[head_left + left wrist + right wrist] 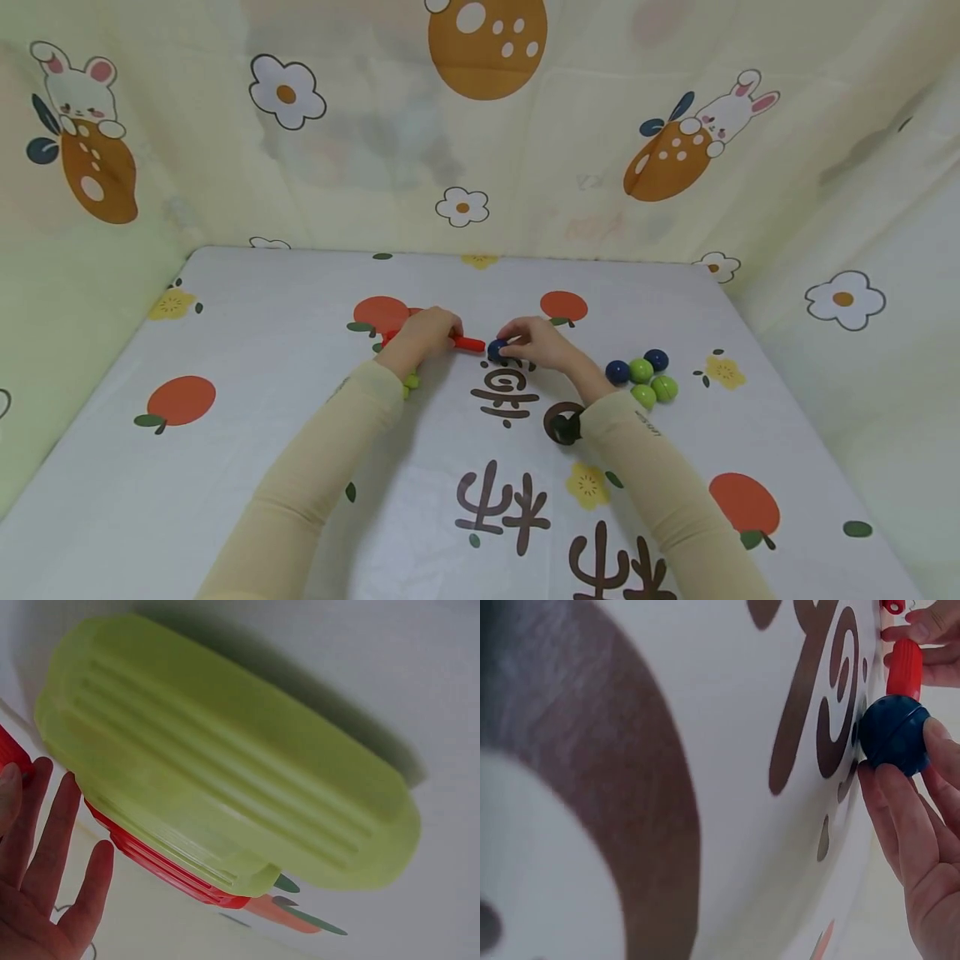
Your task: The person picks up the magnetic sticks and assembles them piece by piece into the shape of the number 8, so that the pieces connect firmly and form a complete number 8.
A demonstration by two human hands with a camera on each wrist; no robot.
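Your right hand (542, 343) pinches a blue ball (497, 350) between its thumb and fingertips, at the middle of the table (285, 333). Your left hand (429, 329) holds a red stick (469, 344) between thumb and finger, while its other fingers reach out fairly straight in the left wrist view. The stick's free end points at the ball and sits right up against it or just beside it; you cannot tell from these views whether they touch.

Close by your left wrist lies a green block (225, 750) with ridged sides, and a red block (172, 870) shows behind it, so that side is tight. To the right of your right wrist, a group of balls (641, 370), two blue and three green, sits close together, near the forearm.

The back edge of the table lies beyond both hands, with a strip of tabletop before the curtain (375, 167) rises behind it. Your broadest room is to the left, between your left arm and the slanting left edge. On the right, a narrower stretch runs from the balls to the right edge. Between your sleeves, brown lettering (506, 404) marks the surface.
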